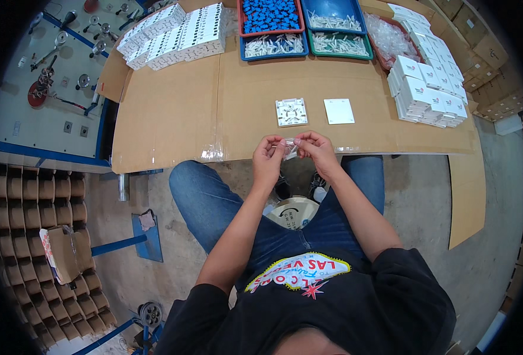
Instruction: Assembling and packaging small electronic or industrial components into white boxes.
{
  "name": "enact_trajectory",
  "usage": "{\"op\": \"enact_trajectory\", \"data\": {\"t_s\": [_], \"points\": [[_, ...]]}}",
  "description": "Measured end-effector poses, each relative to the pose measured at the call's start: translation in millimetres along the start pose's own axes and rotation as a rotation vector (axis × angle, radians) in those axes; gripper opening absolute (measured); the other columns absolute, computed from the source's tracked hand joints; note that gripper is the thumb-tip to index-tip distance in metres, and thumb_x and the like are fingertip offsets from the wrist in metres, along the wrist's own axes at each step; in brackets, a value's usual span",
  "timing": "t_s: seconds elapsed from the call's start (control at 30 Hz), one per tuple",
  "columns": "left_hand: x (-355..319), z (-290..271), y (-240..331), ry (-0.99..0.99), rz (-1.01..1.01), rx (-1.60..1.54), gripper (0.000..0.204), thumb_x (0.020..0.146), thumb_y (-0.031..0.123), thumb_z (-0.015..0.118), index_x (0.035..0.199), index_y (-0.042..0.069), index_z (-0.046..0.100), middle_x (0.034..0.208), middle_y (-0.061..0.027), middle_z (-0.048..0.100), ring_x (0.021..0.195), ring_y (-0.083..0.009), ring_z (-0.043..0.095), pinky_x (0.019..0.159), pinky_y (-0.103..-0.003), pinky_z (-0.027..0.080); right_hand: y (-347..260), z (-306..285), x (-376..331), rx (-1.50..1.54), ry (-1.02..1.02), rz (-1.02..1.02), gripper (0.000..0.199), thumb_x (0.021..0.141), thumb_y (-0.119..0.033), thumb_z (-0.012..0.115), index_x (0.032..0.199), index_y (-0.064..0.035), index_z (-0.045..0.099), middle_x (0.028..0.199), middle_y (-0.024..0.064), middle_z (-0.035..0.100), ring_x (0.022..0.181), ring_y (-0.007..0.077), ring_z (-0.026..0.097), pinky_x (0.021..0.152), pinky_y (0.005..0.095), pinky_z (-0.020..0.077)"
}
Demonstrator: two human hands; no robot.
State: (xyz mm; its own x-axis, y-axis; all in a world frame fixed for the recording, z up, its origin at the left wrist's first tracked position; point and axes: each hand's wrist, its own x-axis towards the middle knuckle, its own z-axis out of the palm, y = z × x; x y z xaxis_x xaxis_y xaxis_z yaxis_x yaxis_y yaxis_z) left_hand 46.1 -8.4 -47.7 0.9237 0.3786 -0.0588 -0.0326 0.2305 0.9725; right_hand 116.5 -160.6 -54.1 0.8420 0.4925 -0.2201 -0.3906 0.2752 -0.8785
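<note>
Just off the front edge of the cardboard-covered table (172, 112), both my hands pinch a small clear plastic bag (290, 149) with something white in it. My left hand (268, 158) grips its left side; my right hand (319, 152) grips its right side. What the bag holds is too small to make out. Beyond my hands lies a square white plastic frame (291, 112) with a moulded inside and several openings. To its right, apart from it, rests a flat, plain white square plate (339, 111).
White boxes are stacked at the back left (196, 32) and more white boxes (421, 94) at the right. Trays at the back hold blue pieces (270, 15) and small white parts (273, 45). Next to the right stack, a reddish basket (384, 61) holds clear plastic bags.
</note>
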Motion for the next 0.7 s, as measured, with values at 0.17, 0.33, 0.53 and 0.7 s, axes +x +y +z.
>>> {"op": "enact_trajectory", "data": {"t_s": [0.17, 0.33, 0.53, 0.7], "points": [[1, -2, -2, -0.001, -0.017, 0.016, 0.012, 0.099, 0.011, 0.063, 0.107, 0.002, 0.062, 0.095, -0.0018, 0.064, 0.081, -0.0075, 0.061, 0.068, -0.021, 0.049, -3, 1, -1, -0.019, -0.005, 0.009, 0.012, 0.092, -0.008, 0.069, 0.102, -0.0015, 0.068, 0.077, -0.0004, 0.064, 0.067, 0.0062, 0.057, 0.061, 0.0219, 0.0463], [2, -4, -3, -0.008, -0.031, 0.017, 0.012, 0.099, 0.011, 0.063, 0.107, 0.002, 0.062, 0.096, -0.0021, 0.064, 0.082, -0.0077, 0.062, 0.069, -0.021, 0.049, -2, 0, 1, -0.021, -0.014, -0.004, 0.01, 0.092, -0.008, 0.069, 0.1, -0.0021, 0.068, 0.078, 0.0, 0.064, 0.068, 0.0064, 0.057, 0.062, 0.0222, 0.0467], [-2, 2, 4, 0.007, 0.007, 0.031, 0.012, 0.099, 0.009, 0.063, 0.107, 0.0, 0.061, 0.095, -0.0023, 0.063, 0.082, -0.008, 0.062, 0.07, -0.022, 0.049, 0, 0, 2, -0.006, -0.044, -0.022, 0.008, 0.093, -0.008, 0.069, 0.098, -0.003, 0.066, 0.078, 0.0003, 0.064, 0.068, 0.0069, 0.057, 0.062, 0.0223, 0.0466], [-1, 4, 8, -0.029, -0.03, -0.001, 0.012, 0.098, 0.008, 0.062, 0.107, 0.0, 0.061, 0.096, -0.0021, 0.063, 0.082, -0.0076, 0.061, 0.073, -0.022, 0.05, 1, -4, 2, 0.0, -0.039, -0.015, 0.007, 0.094, -0.008, 0.068, 0.098, -0.003, 0.065, 0.078, 0.0003, 0.064, 0.067, 0.007, 0.057, 0.061, 0.022, 0.0463]]}}
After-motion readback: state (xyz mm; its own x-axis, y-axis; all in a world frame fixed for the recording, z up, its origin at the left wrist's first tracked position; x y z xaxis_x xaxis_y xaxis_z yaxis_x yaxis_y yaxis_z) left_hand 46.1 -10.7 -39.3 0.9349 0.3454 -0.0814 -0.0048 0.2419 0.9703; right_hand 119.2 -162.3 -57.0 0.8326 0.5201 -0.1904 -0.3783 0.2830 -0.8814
